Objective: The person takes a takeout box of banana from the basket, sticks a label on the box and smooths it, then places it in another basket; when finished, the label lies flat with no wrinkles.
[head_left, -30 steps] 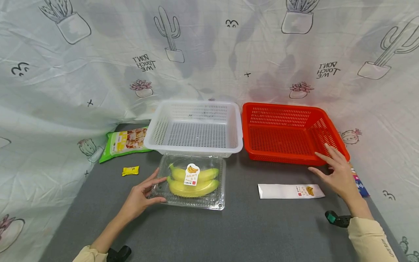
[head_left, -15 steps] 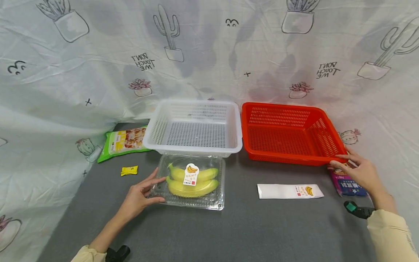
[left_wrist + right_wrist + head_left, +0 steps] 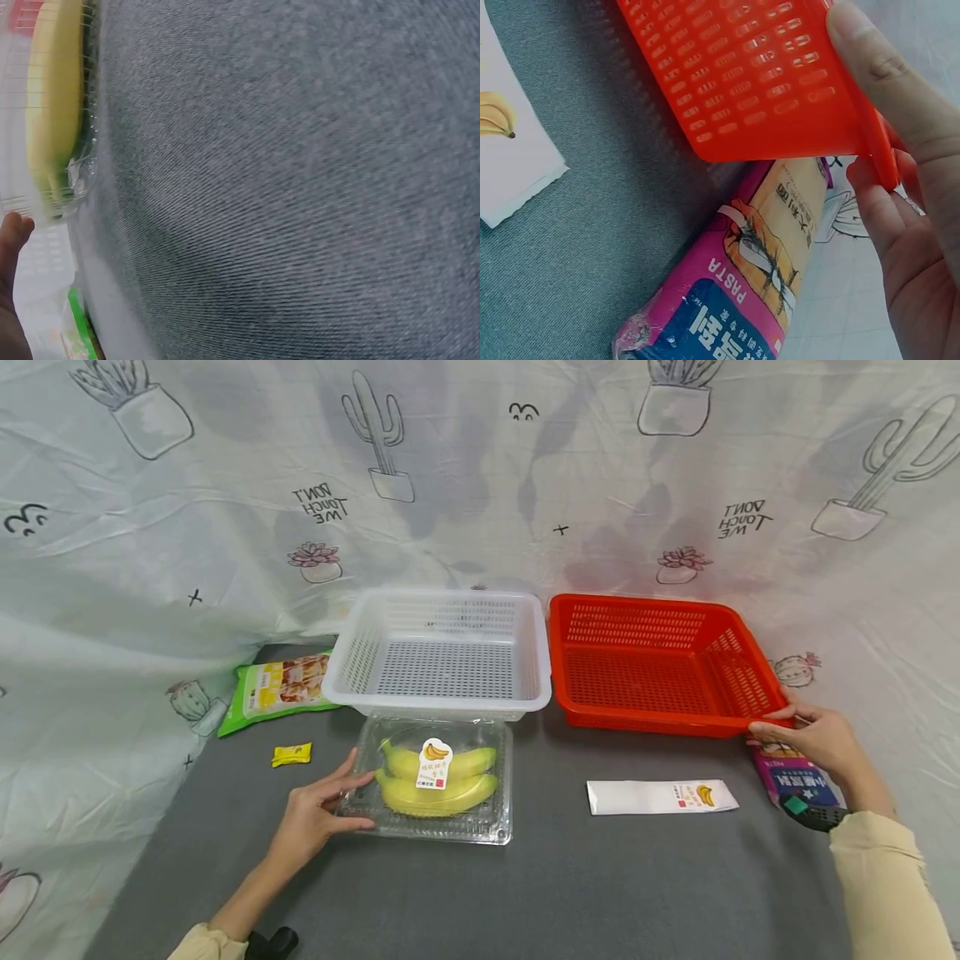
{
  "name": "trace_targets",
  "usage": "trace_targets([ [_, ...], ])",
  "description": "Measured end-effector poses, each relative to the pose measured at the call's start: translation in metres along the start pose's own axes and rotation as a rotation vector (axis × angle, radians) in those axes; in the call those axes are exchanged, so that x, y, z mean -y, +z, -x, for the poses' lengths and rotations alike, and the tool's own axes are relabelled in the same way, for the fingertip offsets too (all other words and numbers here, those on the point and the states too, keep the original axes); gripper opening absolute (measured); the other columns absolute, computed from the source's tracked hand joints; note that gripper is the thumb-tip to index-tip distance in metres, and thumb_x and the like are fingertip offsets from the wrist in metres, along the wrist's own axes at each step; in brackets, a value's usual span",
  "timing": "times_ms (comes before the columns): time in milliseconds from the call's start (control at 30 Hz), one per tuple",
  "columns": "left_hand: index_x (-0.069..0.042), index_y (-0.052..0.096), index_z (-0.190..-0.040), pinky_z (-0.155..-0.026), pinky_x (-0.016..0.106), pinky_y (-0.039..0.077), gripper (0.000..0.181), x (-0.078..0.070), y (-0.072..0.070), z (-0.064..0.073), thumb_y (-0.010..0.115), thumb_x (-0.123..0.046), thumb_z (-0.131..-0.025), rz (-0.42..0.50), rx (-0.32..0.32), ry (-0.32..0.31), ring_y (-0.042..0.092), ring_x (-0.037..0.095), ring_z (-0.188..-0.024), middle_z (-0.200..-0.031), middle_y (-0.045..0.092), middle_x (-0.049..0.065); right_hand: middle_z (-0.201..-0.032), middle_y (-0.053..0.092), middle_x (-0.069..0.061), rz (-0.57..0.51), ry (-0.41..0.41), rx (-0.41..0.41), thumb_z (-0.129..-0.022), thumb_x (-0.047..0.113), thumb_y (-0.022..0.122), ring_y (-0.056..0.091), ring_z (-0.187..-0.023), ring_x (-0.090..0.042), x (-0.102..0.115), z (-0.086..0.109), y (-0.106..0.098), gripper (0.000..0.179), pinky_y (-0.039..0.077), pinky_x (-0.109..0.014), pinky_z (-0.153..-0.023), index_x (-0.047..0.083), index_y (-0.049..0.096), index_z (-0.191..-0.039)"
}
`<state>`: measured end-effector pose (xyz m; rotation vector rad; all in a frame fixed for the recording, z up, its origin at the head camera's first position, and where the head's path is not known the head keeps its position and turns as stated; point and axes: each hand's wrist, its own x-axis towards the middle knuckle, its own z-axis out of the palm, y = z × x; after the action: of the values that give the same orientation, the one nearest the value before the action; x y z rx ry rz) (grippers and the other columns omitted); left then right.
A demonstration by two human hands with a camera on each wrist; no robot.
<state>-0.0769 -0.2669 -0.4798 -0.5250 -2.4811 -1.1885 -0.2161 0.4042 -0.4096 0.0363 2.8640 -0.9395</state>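
Note:
My left hand [image 3: 311, 818] grips the left end of a clear plastic box [image 3: 480, 827] with yellow bananas [image 3: 438, 793] inside and a banana label on its lid. In the left wrist view, a thumb [image 3: 13, 244] meets the corner of that box. My right hand [image 3: 828, 747] pinches the rim of a red basket [image 3: 675, 724] at its near right corner, thumb on one side and fingers on the other, as the right wrist view shows. Under that corner lies a pink and blue pasta packet [image 3: 735, 277], partly covered by the basket and hand.
A white basket [image 3: 442, 703] stands behind the box, left of the red one. A green food bag [image 3: 281, 685] lies partly behind it. A small yellow packet [image 3: 291, 754] is at the left. A white paper strip [image 3: 637, 797] with a banana print lies at the right.
The right hand has moved right and taken hold of the red basket's corner, uncovering more of the pasta packet. The box of bananas has shifted slightly left and nearer with the left hand.

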Motion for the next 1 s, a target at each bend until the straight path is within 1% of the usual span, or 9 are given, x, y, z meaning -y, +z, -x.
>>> trace_targets([
  [200,-0.003,0.071,-0.112,-0.042,0.014,0.028,0.063,-0.005,-0.002,0.002,0.090,-0.010,-0.053,-0.032,-0.017,0.038,0.017,-0.002,-0.053,-0.133,0.051,0.025,-0.120,0.049,-0.034,0.040,0.014,0.016,-0.088,0.048,0.065,0.040,-0.100,-0.042,0.003,-0.005,-0.001,0.060,0.046,-0.035,-0.063,-0.008,0.063,-0.110],
  [267,-0.002,0.071,-0.112,-0.043,0.014,0.029,0.062,-0.007,-0.002,0.003,0.090,-0.010,-0.053,-0.026,-0.018,0.051,0.020,-0.002,-0.052,-0.133,0.051,0.025,-0.114,0.050,-0.033,0.057,0.024,0.030,-0.088,0.049,0.065,0.040,-0.100,-0.043,0.004,-0.006,-0.003,0.063,0.047,-0.036,-0.064,-0.008,0.062,-0.113],
  [300,-0.003,0.071,-0.112,-0.043,0.015,0.031,0.062,-0.009,-0.002,0.003,0.090,-0.011,-0.053,-0.024,-0.020,0.059,0.027,-0.004,-0.053,-0.132,0.051,0.026,-0.116,0.049,-0.035,0.063,0.032,0.039,-0.088,0.050,0.064,0.040,-0.101,-0.045,0.004,-0.007,-0.003,0.065,0.049,-0.040,-0.065,-0.009,0.060,-0.115],
  [400,-0.003,0.072,-0.111,-0.043,0.015,0.032,0.062,-0.014,-0.001,0.003,0.090,-0.012,-0.053,-0.020,-0.027,0.076,0.030,-0.004,-0.054,-0.132,0.052,0.026,-0.123,0.043,-0.038,0.068,0.055,0.068,-0.087,0.053,0.063,0.037,-0.106,-0.050,0.004,-0.008,-0.005,0.071,0.050,-0.049,-0.070,-0.010,0.058,-0.118],
  [500,-0.004,0.072,-0.111,-0.043,0.014,0.031,0.061,-0.023,0.001,0.003,0.089,-0.014,-0.053,-0.023,-0.036,0.086,0.026,-0.006,-0.055,-0.131,0.053,0.025,-0.124,0.040,-0.039,0.071,0.078,0.083,-0.087,0.056,0.062,0.035,-0.108,-0.052,0.004,-0.008,-0.006,0.074,0.048,-0.057,-0.074,-0.010,0.056,-0.119],
  [533,-0.004,0.072,-0.111,-0.042,0.014,0.030,0.061,-0.026,0.001,0.002,0.089,-0.015,-0.053,-0.020,-0.036,0.086,0.020,-0.005,-0.054,-0.131,0.053,0.025,-0.124,0.040,-0.038,0.073,0.080,0.082,-0.087,0.056,0.062,0.035,-0.108,-0.052,0.004,-0.008,-0.006,0.074,0.048,-0.056,-0.073,-0.010,0.056,-0.119],
  [633,-0.005,0.072,-0.110,-0.042,0.014,0.030,0.060,-0.036,0.002,0.000,0.089,-0.016,-0.054,-0.020,-0.035,0.086,0.018,-0.004,-0.055,-0.131,0.054,0.025,-0.119,0.042,-0.036,0.082,0.082,0.072,-0.086,0.056,0.062,0.036,-0.104,-0.049,0.003,-0.006,-0.006,0.075,0.048,-0.053,-0.071,-0.010,0.056,-0.120],
  [800,-0.006,0.073,-0.110,-0.042,0.016,0.031,0.059,-0.050,0.003,-0.005,0.089,-0.016,-0.053,0.006,-0.045,0.088,0.027,-0.002,-0.053,-0.129,0.055,0.024,-0.121,0.041,-0.038,0.078,0.084,0.062,-0.086,0.056,0.063,0.036,-0.104,-0.049,0.002,-0.005,-0.007,0.075,0.050,-0.049,-0.070,-0.011,0.057,-0.119],
  [1000,-0.004,0.073,-0.108,-0.041,0.014,0.027,0.059,-0.072,0.002,-0.014,0.089,-0.015,-0.053,0.030,-0.059,0.106,0.017,-0.007,-0.055,-0.127,0.055,0.026,-0.128,0.040,-0.039,0.079,0.068,0.055,-0.085,0.055,0.064,0.038,-0.101,-0.046,0.003,-0.005,-0.008,0.077,0.047,-0.031,-0.062,-0.012,0.056,-0.121],
])
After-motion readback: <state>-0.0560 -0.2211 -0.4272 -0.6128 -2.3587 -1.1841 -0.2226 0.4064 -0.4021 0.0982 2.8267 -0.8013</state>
